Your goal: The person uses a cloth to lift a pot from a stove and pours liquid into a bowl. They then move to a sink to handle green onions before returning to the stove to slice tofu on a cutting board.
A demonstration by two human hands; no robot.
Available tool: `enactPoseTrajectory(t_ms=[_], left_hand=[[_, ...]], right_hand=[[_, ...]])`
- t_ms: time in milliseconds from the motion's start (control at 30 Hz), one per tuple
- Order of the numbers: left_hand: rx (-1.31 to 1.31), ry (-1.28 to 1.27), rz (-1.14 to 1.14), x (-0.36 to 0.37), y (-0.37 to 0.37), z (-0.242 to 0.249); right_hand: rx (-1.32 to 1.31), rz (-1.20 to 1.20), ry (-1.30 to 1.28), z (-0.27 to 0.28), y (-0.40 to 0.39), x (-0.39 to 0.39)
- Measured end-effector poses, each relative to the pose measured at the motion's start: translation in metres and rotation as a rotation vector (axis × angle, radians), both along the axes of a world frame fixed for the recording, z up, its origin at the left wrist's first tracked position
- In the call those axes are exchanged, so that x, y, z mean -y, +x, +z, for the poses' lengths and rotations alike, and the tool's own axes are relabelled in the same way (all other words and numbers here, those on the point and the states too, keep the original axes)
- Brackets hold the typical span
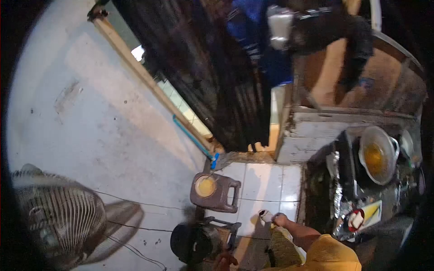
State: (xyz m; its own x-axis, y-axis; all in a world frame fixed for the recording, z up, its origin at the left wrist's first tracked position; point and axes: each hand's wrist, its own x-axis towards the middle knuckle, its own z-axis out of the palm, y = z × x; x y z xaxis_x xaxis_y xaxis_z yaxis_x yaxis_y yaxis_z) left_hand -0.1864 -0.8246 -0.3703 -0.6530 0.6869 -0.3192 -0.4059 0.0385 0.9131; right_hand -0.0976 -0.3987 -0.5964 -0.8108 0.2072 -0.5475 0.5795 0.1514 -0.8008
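My right hand point(280, 220), at the end of a bent arm, is closed on a small white thing point(265, 216) with a dark patch; its kind is too blurred to tell. Below that hand lies greenish-yellow cloth point(285, 248). My left hand point(224, 261) shows dimly at the bottom edge, fingers loosely apart, with nothing visible in them. It is nearest to a round black object point(194, 241) beside a dark frame. Farther off, a brown plastic stool point(217, 203) bears a bowl of yellowish contents point(205, 186).
A fan point(63, 217) stands at left, with cables along the white wall. A blue-headed stick point(194, 140) leans near a dark curtain point(203, 67). At right, a dark counter holds a pale basin point(379, 156) with orange-yellow contents and a red-rimmed dish point(356, 220).
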Motion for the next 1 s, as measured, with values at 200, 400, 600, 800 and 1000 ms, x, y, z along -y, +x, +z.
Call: enactPoseTrajectory(t_ms=[200,400,600,800,1000], left_hand=[[-0.090,-0.089,-0.077,-0.072,-0.054,-0.017],[0.004,-0.172,-0.005,-0.222,0.028,0.154],[0.178,-0.179,-0.364,-0.268,0.207,0.141],[0.158,-0.207,-0.774,-0.350,0.382,0.145],[0.143,-0.396,-0.696,-0.448,0.474,0.082]], right_hand=[[0.171,-0.671,-0.305,0.096,0.293,0.007],[0.428,-0.639,-0.014,0.122,0.489,0.080],[0.442,-0.973,0.168,0.203,0.564,0.108],[0.319,-1.229,0.121,0.214,0.677,0.097],[-0.012,-1.423,-0.052,0.191,0.818,0.056]])
